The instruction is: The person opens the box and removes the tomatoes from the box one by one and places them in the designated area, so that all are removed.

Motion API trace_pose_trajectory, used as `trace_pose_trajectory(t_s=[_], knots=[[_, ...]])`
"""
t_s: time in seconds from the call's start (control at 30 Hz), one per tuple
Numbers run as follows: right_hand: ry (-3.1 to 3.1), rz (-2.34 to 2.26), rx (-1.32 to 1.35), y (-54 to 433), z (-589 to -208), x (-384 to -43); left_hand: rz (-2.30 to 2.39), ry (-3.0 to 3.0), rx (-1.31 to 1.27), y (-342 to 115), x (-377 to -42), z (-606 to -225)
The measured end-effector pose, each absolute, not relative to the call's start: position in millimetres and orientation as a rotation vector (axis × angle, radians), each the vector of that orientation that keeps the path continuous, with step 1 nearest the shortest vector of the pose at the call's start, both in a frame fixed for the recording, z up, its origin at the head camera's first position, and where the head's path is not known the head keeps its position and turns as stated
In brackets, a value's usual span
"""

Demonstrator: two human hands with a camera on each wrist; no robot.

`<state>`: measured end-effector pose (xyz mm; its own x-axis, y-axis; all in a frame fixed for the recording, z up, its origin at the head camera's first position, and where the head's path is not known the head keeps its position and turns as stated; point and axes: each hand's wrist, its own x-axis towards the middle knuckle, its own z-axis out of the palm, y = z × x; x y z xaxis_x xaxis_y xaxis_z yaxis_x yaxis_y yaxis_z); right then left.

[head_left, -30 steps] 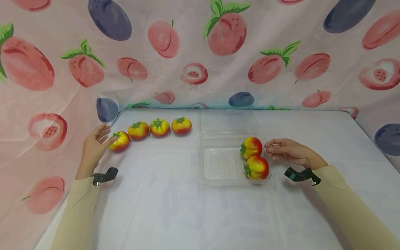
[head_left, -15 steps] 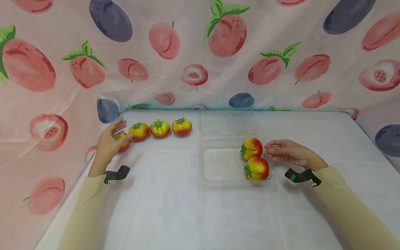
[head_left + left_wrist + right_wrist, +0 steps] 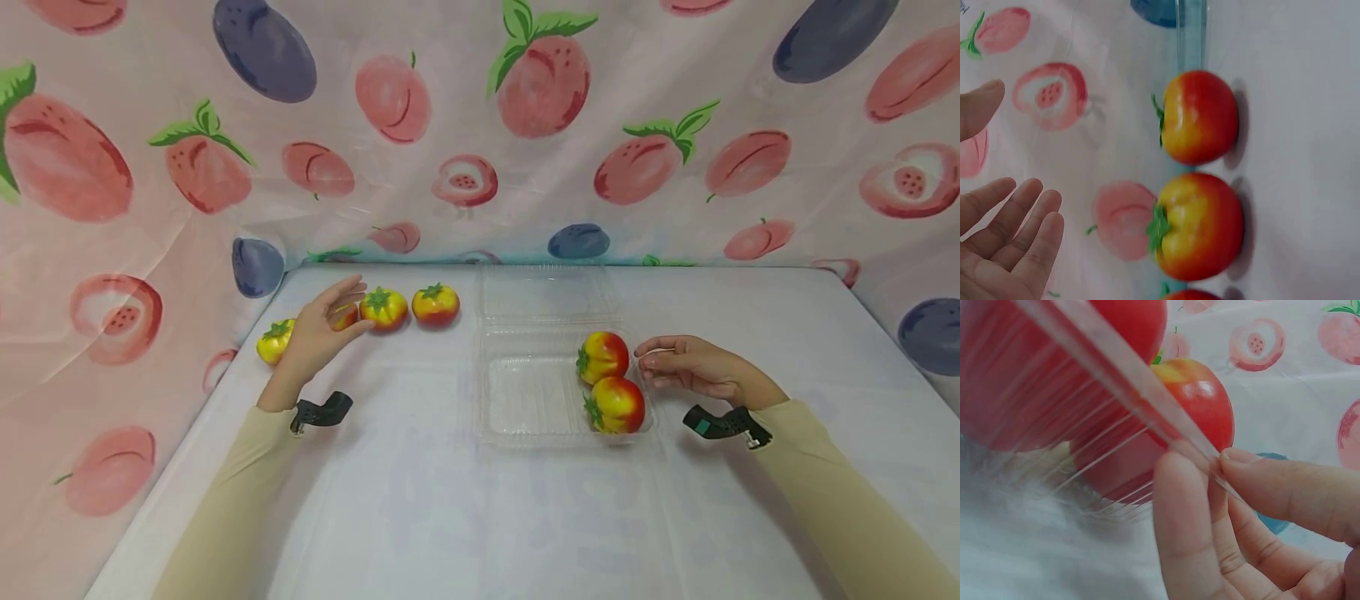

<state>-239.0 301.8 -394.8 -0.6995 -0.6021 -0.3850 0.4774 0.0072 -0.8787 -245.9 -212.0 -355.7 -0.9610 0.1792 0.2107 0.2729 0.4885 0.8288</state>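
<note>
In the head view my left hand hovers with spread fingers over the row of red-and-yellow tomatoes at the back left. It partly covers one tomato and the edge of the leftmost tomato; two more, a middle tomato and a right-end tomato, lie just past its fingertips. The left wrist view shows nothing in the palm. My right hand pinches the right rim of a clear plastic clamshell box between thumb and fingers. Inside the box, a back tomato and a front tomato sit along the right side.
The box's clear lid lies folded back behind it. A white cloth covers the table. Fruit-printed fabric hangs along the back and left side.
My left hand has moved rightward along the row, from beside the leftmost tomato to over the one after it. The right hand, the box and the tomatoes have stayed put.
</note>
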Motion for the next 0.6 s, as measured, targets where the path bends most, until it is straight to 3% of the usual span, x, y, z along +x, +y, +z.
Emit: trace_pose_trajectory(t_s=[0.6], knots=[[1.574,-1.723,-0.103,301.6,-395.0,-234.2,-1.704,-2.668,-0.761,-138.3,-259.8,-345.9]])
